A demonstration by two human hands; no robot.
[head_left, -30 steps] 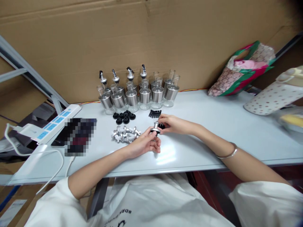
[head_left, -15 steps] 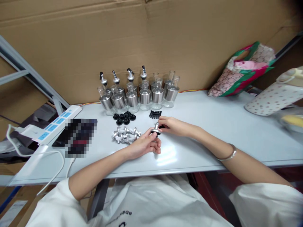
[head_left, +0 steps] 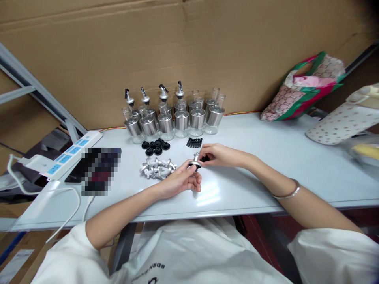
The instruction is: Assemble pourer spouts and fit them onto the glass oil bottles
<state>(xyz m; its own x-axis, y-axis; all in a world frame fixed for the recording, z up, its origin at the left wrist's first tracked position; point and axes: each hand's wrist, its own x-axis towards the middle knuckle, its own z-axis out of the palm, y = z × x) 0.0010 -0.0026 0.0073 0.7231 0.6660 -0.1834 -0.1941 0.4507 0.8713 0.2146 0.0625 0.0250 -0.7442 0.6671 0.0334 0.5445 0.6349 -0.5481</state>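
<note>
My left hand (head_left: 181, 178) is closed on a bottle pourer (head_left: 194, 162), a silver spout with a black base, gripped between thumb and fingers. Right beside it, my right hand (head_left: 217, 155) has its fingers pinched together at the spout's side; what they hold, if anything, is too small to make out. Small black pieces (head_left: 205, 158) show at its fingers. Left of my hands lies a pile of silver spouts (head_left: 158, 169), and behind it a group of black stoppers (head_left: 158, 150). Several short black levers (head_left: 194, 142) are laid out in a row farther back.
Glass bottles with steel bands (head_left: 181, 120) stand in rows at the back, several at the rear topped with pourers (head_left: 163, 92). A power strip (head_left: 71, 156) and a blurred dark object (head_left: 102, 171) lie left. A patterned bag (head_left: 296, 94) and a spotted jug (head_left: 337, 122) stand right.
My right hand has shifted slightly, its fingers and wrist a little to the right. My left hand and the pourer in it stay nearly where they were.
</note>
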